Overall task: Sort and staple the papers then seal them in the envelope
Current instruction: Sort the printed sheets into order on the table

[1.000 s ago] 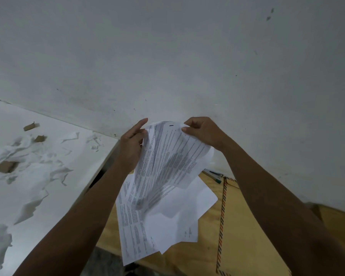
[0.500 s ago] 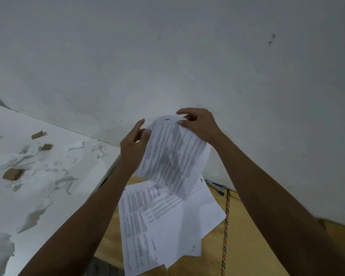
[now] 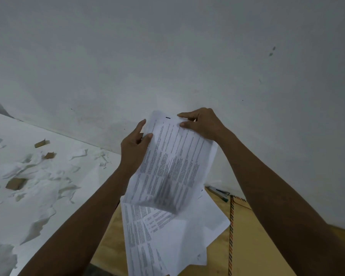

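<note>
Head view: 2 bare hands hold 1 printed sheet up in the middle of the frame, in front of a pale wall. The left hand pinches the sheet's left edge near the top, thumb on the printed face and fingers behind. The right hand grips the top right corner, fingertips curled over the paper. Both hands are closed on this sheet and nothing else. A short dark mark sits near its top edge.

Below it, in the lower middle of the frame, more loose sheets lie fanned and overlapping on a wooden tabletop. To their right a tan envelope with a striped border lies flat. Just above it, near the wall, sits what looks like a stapler; I cannot tell for sure. On the left of the frame a white surface carries torn paper scraps and bits of cardboard.

The sheet is light, thin and floppy; its lower end sags and blurs. It probably creases or tears if pulled hard, so a soft pinch at the top corners or side edges suits it best. Sorting appears under way; stapling and sealing are not yet done.
</note>
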